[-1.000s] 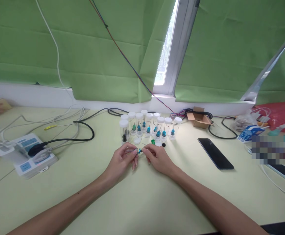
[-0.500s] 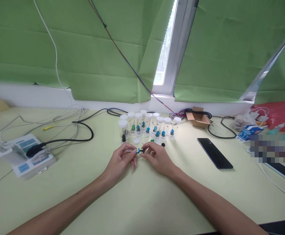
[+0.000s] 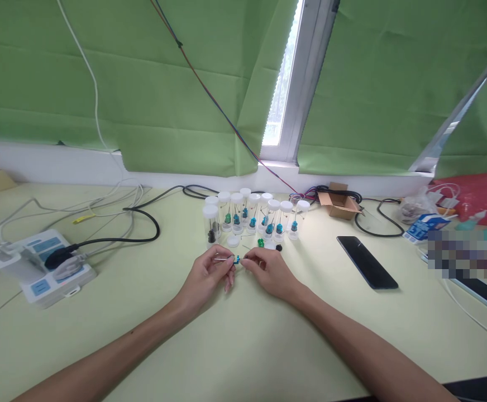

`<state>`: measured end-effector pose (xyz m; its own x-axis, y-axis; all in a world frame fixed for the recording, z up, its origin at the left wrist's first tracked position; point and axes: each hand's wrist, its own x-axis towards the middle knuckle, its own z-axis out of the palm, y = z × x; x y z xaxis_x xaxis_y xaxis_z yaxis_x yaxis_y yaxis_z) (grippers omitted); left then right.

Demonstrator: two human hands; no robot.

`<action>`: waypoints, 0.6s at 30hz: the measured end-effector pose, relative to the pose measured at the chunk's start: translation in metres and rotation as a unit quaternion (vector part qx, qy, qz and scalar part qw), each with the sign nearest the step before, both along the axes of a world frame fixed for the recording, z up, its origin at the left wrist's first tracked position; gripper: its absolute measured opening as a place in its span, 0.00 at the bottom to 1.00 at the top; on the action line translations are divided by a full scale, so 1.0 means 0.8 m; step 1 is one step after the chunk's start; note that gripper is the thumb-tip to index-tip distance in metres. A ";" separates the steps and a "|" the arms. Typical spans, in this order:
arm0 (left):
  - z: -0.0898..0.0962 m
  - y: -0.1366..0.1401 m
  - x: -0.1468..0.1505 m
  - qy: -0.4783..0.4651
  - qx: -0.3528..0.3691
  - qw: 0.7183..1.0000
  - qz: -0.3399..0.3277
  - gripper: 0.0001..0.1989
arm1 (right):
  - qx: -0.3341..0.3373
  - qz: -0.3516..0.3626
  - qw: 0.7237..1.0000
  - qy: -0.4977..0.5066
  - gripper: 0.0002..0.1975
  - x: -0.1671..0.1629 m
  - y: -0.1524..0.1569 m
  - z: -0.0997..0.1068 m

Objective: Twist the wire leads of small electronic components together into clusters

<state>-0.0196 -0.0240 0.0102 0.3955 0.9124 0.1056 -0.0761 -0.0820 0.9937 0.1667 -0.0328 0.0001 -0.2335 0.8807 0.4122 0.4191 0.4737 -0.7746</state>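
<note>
Between thumb and fingers, my left hand (image 3: 208, 272) pinches a thin metal rod with a small bright-blue fitting (image 3: 238, 259) at its right end. My right hand (image 3: 271, 272) is closed just to the right of that fitting, thumb against fingers. A dark bit shows at its fingertips, mostly covered by them. Just beyond the hands lie a loose white cap (image 3: 233, 241), a small green part (image 3: 261, 243) and a small black part (image 3: 279, 248). Behind these stand several clear tubes (image 3: 294, 223) with white caps, holding blue, green or black fittings on thin rods.
A black phone (image 3: 367, 262) lies to the right, with an open cardboard box (image 3: 339, 202) behind it. On the left is a white power strip (image 3: 55, 273) with plugs and cables. Further right are a blue-and-white box (image 3: 428, 228) and a second phone (image 3: 484, 291).
My right fingers have closed over the black end of the piece, hiding most of it. More of the green part behind now shows. My left hand has stayed nearly still.
</note>
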 end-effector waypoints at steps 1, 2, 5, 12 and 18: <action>0.000 0.000 0.000 0.001 0.000 1.000 -0.001 0.10 | -0.001 0.001 1.000 -0.003 0.11 0.000 0.000 0.000; 0.000 0.000 0.000 0.002 0.001 1.000 -0.002 0.10 | -0.002 0.002 1.000 -0.008 0.12 0.000 0.000 0.000; -0.001 0.000 0.000 0.006 0.004 1.000 -0.006 0.10 | -0.005 0.002 1.000 -0.021 0.17 0.000 0.001 0.000; -0.001 0.000 0.000 0.005 0.004 1.000 -0.011 0.09 | -0.014 0.009 1.000 -0.026 0.20 -0.001 0.003 -0.001; -0.001 0.000 0.001 -0.003 -0.003 1.000 -0.002 0.10 | -0.009 0.005 1.000 -0.023 0.20 -0.001 0.002 0.001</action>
<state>-0.0189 -0.0238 0.0096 0.3994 0.9110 0.1030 -0.0815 -0.0767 0.9937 0.1658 -0.0316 0.0008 -0.2611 0.8856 0.3842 0.4500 0.4638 -0.7632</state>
